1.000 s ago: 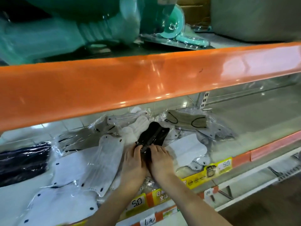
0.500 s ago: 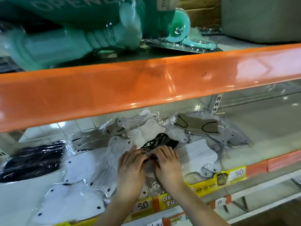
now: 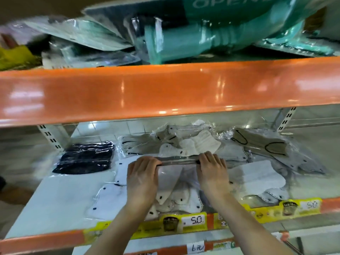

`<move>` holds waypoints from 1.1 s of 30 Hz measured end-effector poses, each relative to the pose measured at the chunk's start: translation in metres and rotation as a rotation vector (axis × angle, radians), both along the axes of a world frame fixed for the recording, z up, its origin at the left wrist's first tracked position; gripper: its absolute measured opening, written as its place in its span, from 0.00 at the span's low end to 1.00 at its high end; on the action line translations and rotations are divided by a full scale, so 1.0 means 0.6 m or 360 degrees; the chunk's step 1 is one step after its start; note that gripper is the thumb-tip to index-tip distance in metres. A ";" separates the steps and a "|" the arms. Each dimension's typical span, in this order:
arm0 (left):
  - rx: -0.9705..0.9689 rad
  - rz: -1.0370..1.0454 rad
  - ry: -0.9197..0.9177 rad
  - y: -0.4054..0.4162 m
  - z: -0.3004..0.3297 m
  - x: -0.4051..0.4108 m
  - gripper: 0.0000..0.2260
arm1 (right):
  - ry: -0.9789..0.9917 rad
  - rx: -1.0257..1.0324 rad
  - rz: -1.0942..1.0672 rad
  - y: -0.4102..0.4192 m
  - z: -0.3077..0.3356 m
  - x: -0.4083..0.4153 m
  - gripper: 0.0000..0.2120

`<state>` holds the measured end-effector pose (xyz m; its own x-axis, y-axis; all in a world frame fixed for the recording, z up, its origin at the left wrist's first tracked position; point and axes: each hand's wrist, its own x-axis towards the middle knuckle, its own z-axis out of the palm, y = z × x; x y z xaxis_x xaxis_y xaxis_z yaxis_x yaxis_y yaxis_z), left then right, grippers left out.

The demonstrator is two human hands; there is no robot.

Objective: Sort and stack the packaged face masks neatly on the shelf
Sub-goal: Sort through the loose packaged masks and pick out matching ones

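Both hands are gripping one mask pack edge-on over the middle of the shelf.

The left hand (image 3: 142, 173) and right hand (image 3: 211, 169) are curling their fingers round the ends of a dark packaged mask (image 3: 179, 160), holding it above the jumbled white packs (image 3: 255, 174). A black stack (image 3: 86, 157) is lying sorted at the left; beige packs (image 3: 261, 144) and most white ones are still waiting loose on the shelf (image 3: 42, 242), so sorting looks barely begun.
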<state>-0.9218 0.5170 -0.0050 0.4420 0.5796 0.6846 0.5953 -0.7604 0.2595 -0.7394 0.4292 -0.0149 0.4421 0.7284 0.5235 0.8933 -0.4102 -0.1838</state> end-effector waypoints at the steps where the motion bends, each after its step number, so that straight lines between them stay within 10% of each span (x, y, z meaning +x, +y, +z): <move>1: 0.0044 0.0061 0.0014 0.004 0.006 -0.008 0.11 | -0.0018 0.0031 0.0018 0.010 0.011 -0.010 0.14; 9: 0.0178 0.0351 0.0085 0.074 0.023 -0.107 0.04 | -0.0142 0.0329 0.0439 0.103 0.031 -0.118 0.04; 22: 0.0100 0.0682 0.0265 0.225 -0.022 -0.328 0.05 | 0.0007 0.0063 0.0834 0.261 0.005 -0.342 0.19; 33: -0.0685 0.0305 0.0689 0.284 -0.087 -0.353 0.20 | 0.0250 -0.0499 0.0641 0.296 -0.061 -0.399 0.20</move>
